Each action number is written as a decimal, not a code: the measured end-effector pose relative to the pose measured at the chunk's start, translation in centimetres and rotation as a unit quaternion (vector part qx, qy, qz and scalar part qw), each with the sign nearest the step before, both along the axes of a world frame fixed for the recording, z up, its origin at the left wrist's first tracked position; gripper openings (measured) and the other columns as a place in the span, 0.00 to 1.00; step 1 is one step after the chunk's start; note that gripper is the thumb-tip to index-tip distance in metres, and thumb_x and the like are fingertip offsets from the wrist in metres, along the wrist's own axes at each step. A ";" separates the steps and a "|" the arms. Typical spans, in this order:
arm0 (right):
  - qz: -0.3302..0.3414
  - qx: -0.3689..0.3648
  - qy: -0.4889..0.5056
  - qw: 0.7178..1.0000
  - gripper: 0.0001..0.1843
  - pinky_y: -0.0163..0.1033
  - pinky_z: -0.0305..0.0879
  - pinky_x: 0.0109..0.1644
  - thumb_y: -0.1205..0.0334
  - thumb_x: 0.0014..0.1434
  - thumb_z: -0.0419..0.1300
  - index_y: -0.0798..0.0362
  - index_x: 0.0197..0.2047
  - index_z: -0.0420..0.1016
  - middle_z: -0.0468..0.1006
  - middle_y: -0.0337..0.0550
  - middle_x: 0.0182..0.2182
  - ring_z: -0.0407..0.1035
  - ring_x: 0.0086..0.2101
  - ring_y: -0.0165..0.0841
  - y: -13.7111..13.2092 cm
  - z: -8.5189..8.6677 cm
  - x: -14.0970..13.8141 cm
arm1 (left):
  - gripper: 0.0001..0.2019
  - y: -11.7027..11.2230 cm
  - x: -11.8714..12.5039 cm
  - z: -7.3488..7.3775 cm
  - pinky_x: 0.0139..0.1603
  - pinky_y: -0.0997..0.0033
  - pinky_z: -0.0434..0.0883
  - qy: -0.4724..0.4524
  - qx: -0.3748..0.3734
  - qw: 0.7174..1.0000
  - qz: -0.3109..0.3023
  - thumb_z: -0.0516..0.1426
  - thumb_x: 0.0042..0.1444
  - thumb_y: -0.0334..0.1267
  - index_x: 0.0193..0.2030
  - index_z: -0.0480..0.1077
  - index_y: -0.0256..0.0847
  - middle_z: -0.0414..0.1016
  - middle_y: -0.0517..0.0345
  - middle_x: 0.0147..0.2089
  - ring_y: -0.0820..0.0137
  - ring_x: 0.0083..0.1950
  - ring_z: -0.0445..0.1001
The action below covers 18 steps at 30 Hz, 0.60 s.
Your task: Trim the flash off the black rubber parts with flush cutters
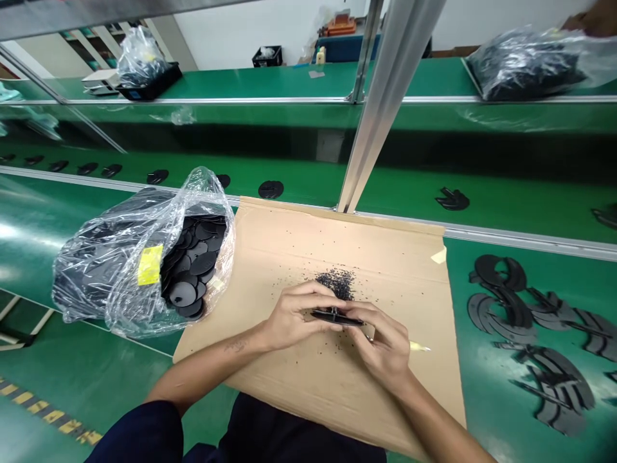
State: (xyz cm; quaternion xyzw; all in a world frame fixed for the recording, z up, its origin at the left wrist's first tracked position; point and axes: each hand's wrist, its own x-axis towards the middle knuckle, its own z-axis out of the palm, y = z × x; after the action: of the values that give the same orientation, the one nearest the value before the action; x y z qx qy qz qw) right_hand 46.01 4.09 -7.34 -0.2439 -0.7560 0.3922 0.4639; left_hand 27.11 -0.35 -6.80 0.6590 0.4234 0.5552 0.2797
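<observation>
Between my two hands, over the cardboard sheet (270, 257), a round black plastic disc (332, 317) is held nearly edge-on. My left hand (301, 315) pinches its left side, thumb below and fingers above. On its right side my right hand (383, 337) grips it, and a yellow-and-white pointed tool (418, 347) sticks out past that hand; whether the fingers hold the tool, I cannot tell. Just beyond my fingertips lies a loose pile of tiny black pieces (337, 281), some scattered across the cardboard. What sits on top of the disc is mostly hidden by my fingers.
At left, a clear plastic bag (110, 263) spills black discs (193, 263). Curved black parts (501, 302) lie on the green bench at right. Behind the cardboard runs a green belt (308, 186) with spaced black parts (270, 188). A metal post (385, 109) rises ahead.
</observation>
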 end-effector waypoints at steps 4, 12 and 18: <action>0.012 0.011 0.016 1.000 0.09 0.41 0.78 0.41 0.73 0.63 0.62 0.50 0.44 0.78 0.83 0.49 0.41 0.79 0.39 0.38 -0.1 0.2 -0.1 | 0.16 0.0 0.0 0.2 0.43 0.67 0.80 0.004 0.018 1.000 -0.015 0.66 0.60 0.40 0.54 0.78 0.41 0.82 0.50 0.42 0.67 0.43 0.80; 0.034 -0.047 0.015 0.998 0.04 0.39 0.77 0.38 0.69 0.65 0.61 0.51 0.38 0.74 0.83 0.50 0.41 0.80 0.38 0.37 -0.4 0.6 -0.4 | 0.12 -0.5 -0.2 0.8 0.40 0.70 0.78 0.052 0.061 0.997 -0.002 0.64 0.62 0.33 0.52 0.78 0.39 0.82 0.51 0.40 0.69 0.39 0.80; 0.047 -0.081 0.007 0.996 0.07 0.40 0.76 0.37 0.65 0.65 0.62 0.51 0.34 0.72 0.81 0.48 0.36 0.78 0.35 0.36 -0.1 0.9 -0.4 | 0.11 -0.4 -0.3 1.0 0.42 0.68 0.78 0.064 0.059 0.996 -0.022 0.61 0.65 0.32 0.53 0.77 0.37 0.82 0.48 0.42 0.68 0.41 0.80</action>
State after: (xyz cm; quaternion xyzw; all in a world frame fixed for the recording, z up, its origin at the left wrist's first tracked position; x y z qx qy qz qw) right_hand 45.62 4.00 -6.43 -0.2417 -0.7290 0.4755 0.4290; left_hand 26.78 -0.77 -5.84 0.7178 0.3923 0.5295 0.2250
